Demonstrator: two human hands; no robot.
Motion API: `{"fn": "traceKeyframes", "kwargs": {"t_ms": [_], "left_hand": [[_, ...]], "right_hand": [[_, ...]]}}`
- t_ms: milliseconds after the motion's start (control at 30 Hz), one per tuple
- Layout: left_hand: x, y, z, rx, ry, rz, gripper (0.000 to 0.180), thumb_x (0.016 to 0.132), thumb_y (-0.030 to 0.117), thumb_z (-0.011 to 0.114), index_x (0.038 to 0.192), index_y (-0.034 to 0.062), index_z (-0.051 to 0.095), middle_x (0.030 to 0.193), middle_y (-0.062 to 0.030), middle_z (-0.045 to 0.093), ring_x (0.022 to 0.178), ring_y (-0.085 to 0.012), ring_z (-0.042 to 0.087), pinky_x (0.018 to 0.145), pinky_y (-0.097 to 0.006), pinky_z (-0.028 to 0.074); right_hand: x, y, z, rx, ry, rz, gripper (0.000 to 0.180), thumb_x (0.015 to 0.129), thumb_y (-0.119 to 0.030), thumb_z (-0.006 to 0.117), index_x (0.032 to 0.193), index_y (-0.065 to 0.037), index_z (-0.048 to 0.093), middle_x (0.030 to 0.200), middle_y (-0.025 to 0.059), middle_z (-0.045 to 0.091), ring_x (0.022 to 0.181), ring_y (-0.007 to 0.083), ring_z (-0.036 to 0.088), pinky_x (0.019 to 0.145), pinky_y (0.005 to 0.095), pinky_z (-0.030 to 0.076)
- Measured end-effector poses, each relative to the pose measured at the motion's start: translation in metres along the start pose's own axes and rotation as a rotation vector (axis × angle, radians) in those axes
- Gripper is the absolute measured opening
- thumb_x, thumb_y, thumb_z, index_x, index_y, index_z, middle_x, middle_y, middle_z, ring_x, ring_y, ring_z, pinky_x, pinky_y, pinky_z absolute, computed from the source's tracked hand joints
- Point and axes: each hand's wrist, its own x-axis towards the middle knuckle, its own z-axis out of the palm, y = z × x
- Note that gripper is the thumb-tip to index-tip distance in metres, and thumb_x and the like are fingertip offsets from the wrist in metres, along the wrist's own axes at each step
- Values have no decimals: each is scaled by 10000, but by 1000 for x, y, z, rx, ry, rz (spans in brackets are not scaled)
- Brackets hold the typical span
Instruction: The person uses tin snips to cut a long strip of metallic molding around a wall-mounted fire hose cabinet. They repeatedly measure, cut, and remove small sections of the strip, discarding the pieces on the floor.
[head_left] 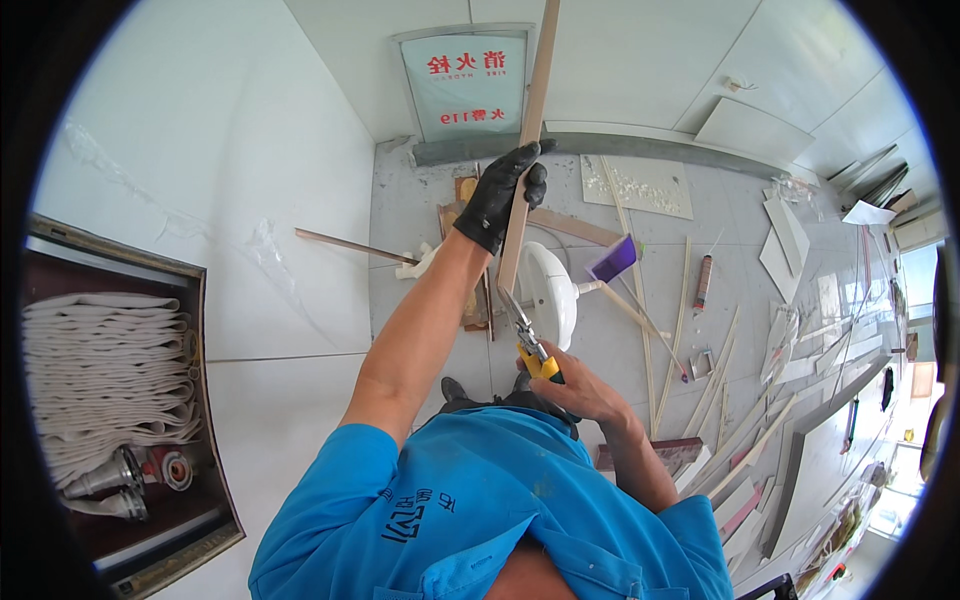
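left hand (500, 200), black-gloved, grip wrapped round long pale wooden strip (522, 165), steadying it upright | right hand (575, 385), bare, grip closed on yellow-handled metal snips (528, 340), blades meeting strip's lower end | white basin (550, 290) on littered floor (740, 250) beneath

White wall (250, 150) blocks the left; strips (690, 290) and offcuts clutter the floor (740, 215) (right side).
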Motion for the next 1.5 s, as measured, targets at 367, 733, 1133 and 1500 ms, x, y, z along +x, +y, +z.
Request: {"fn": "traceKeyframes", "kwargs": {"t_ms": [367,733,1133,1500], "left_hand": [[-3,1,0,29,5,25,349,996,294,608,1248,54,575,687,3,570,504,-85,509,448,-199,423],[2,-3,-8,37,-39,42,396,947,325,676,1228,51,624,688,12,621,521,-89,541,463,-214,425],[1,-2,-2,16,3,8,371,1009,294,588,1274,34,578,681,8,557,516,-84,495,471,-199,421],[2,-3,-4,12,-21,15,354,1009,281,590,1266,39,583,684,1,560,517,-86,485,476,-200,416]], "right_hand": [[1,10,3,-55,53,-41,541,917,-319,573,1354,-17,471,1203,184,618,1084,323,587,1021,463,422],[0,8,2,-16,45,3,525,907,-297,590,1347,-32,483,1216,166,617,1103,309,574,1034,446,410],[1,8,1,-34,42,6,495,910,-276,593,1331,-39,486,1206,159,616,1100,304,574,1033,447,408],[0,10,0,-57,51,8,533,911,-291,592,1358,-28,469,1232,181,620,1124,332,579,1046,473,406]]}}
